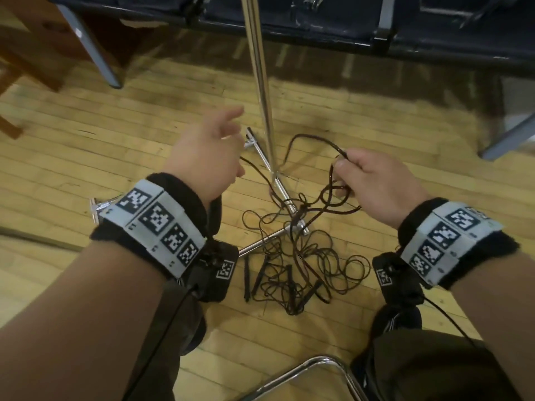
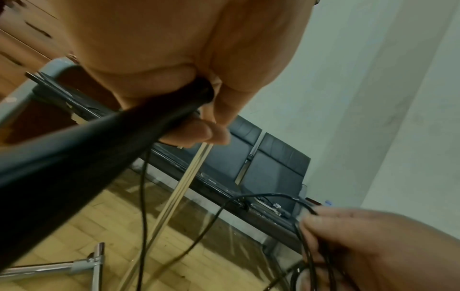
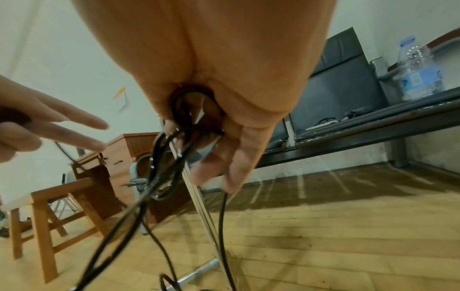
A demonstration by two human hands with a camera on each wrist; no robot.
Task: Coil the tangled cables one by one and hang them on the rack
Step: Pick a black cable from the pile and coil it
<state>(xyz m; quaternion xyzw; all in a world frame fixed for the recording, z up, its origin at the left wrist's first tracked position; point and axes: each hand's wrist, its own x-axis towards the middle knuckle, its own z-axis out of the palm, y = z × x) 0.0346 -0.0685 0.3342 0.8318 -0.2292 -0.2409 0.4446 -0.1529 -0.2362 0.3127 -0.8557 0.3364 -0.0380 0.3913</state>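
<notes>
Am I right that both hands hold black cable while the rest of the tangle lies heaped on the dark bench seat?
Not quite. Both the left hand and the right hand do hold black cable, but the tangle lies on the wooden floor, around the foot of the chrome rack, not on the bench. The head view shows it.

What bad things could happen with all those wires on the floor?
The cable running between the left hand and right hand leads down into the tangled pile, so pulling may tighten knots. Strands cross the rack's base and could snag on it. The right hand's loops look loose and might slip.
</notes>
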